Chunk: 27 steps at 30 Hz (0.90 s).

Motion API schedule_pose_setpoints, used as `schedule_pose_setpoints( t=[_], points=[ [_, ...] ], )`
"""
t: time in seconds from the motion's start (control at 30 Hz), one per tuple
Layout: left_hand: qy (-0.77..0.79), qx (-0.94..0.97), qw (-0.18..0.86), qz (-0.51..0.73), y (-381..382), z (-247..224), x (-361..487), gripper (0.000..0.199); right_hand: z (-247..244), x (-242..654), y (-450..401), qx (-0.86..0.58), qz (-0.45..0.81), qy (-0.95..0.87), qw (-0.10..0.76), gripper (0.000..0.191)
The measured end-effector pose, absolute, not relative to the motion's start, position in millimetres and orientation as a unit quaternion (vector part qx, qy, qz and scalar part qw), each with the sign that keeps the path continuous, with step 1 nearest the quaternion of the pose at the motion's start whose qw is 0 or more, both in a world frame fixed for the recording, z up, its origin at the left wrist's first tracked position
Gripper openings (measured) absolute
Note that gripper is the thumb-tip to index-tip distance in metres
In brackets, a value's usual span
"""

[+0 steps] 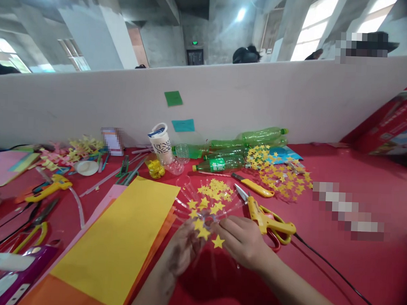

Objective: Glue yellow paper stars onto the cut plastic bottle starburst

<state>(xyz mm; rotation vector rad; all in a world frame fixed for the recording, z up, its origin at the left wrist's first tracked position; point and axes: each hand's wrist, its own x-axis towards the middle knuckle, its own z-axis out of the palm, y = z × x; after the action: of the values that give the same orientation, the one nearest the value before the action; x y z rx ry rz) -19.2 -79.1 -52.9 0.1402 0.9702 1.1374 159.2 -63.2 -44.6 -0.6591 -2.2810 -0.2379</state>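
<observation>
A clear plastic bottle piece (pixel 184 204), cut into thin strips that splay outward, lies between my hands. Several yellow paper stars (pixel 198 225) sit on its strips. My left hand (pixel 184 247) curls around the near left side of the piece, its fingertips partly hidden by stars. From the right, my right hand (pixel 242 240) closes its fingers on the piece near the centre; what exactly its fingertips pinch is hidden. Just beyond is a pile of loose yellow stars (pixel 217 189). Beside my right hand rests a yellow glue gun (pixel 266 220), lying over scissors (pixel 276 237).
Yellow paper sheets (pixel 120 238) cover the left front. Behind are a utility knife (pixel 254 185), green plastic bottles (pixel 223 163), a white cup (pixel 160 144) and a star-covered plastic piece (pixel 284 180). Another glue gun (pixel 50 189) lies left. A white partition (pixel 242 100) closes the back.
</observation>
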Motion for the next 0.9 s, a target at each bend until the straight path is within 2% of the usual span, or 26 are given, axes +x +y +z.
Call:
schedule_pose_setpoints(
  t=[0.23, 0.47, 0.63, 0.9],
  points=[
    [0.444, 0.046, 0.731, 0.517, -80, -59, -24, 0.01, -46, 159, -64, -0.266, -0.094, -0.883, 0.375, 0.022],
    [0.422, 0.059, 0.733, 0.531, -78, -64, -38, 0.023, -42, 158, -66, -0.257, -0.068, -0.883, 0.387, 0.024],
    [0.401, 0.061, 0.733, 0.546, -75, -62, -37, 0.019, -40, 155, -67, -0.282, -0.04, -0.859, 0.425, 0.012],
    [0.405, 0.061, 0.738, 0.536, -73, -58, -34, 0.031, -38, 154, -70, -0.285, -0.022, -0.863, 0.417, 0.012]
  ],
)
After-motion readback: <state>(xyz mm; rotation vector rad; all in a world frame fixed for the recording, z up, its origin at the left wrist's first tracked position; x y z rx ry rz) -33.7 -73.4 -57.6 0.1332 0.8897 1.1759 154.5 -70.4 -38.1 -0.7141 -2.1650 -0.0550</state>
